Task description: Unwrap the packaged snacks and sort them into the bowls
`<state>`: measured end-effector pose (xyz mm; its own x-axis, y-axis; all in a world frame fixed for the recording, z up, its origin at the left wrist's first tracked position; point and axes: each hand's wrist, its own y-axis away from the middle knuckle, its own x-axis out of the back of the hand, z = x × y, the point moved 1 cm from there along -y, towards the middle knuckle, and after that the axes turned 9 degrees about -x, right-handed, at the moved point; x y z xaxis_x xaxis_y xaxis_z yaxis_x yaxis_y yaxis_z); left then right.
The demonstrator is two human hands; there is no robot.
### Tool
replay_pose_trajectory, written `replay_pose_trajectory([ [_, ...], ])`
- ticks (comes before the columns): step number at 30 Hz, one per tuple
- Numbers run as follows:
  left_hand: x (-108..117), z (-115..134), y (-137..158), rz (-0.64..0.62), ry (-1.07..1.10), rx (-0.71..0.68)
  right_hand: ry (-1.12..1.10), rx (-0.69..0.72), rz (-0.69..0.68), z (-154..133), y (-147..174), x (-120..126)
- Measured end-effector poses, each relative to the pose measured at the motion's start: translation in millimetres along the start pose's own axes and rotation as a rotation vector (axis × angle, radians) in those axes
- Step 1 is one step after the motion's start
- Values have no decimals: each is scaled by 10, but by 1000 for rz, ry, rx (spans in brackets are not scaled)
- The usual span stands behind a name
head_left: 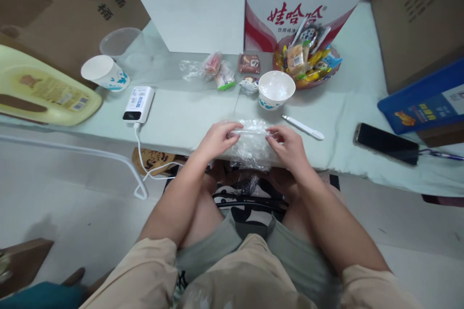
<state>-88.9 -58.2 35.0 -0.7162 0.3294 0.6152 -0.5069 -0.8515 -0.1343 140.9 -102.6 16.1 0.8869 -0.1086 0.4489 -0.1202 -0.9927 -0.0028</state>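
- A pale green surface (174, 106) runs across here, walled in by a white box (195, 9), a red-and-white box (308, 2) and brown cartons (68, 14) at either end!
- Out left, a yellow jug (47, 87) lies near a patterned paper cup (103, 71) and a corded power bank (138, 101).
- Over right, a blue pack (427, 99) leans beside a flat black phone (386, 144).
- Now the containers: an amber bowl (278, 60), heaped with wrapped snacks (300, 58); just beside it, a second cup (276, 104), its inside pale, contents hard to tell.
- More packets (224, 75) lie left of that cup; a slim white knife (303, 128) sits in front.
- And centre stage, clear, crinkled plastic (252, 147) at the surface's near edge, drooping over it!
- Left hand (219, 139) pinches one side, thumb against fingers; right hand (290, 147) pinches the other, fingers curled.
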Motion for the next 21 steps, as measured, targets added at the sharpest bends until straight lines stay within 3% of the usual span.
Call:
replay_pose_trajectory([
  [3,7,10,-15,99,-120,-57,102,140,153,-61,10,32],
  [5,22,40,-22,158,-80,-102,24,148,77,-94,24,46],
  [8,10,69,-49,110,271,-59,-252,12,-136,-96,48,36],
  [10,-25,61,-82,109,560,118,-375,-69,-217,-86,62,12],
  [13,-80,34,-136,235,838,335,-419,-184,-271,-71,57,-34],
  [15,-110,26,-166,216,926,366,-455,-262,-225,-56,31,-48],
  [18,-145,24,-186,87,905,374,-560,-281,-105,-23,-23,-37],
  [21,-151,21,-194,122,923,311,-601,-323,-132,11,-55,-30],
])
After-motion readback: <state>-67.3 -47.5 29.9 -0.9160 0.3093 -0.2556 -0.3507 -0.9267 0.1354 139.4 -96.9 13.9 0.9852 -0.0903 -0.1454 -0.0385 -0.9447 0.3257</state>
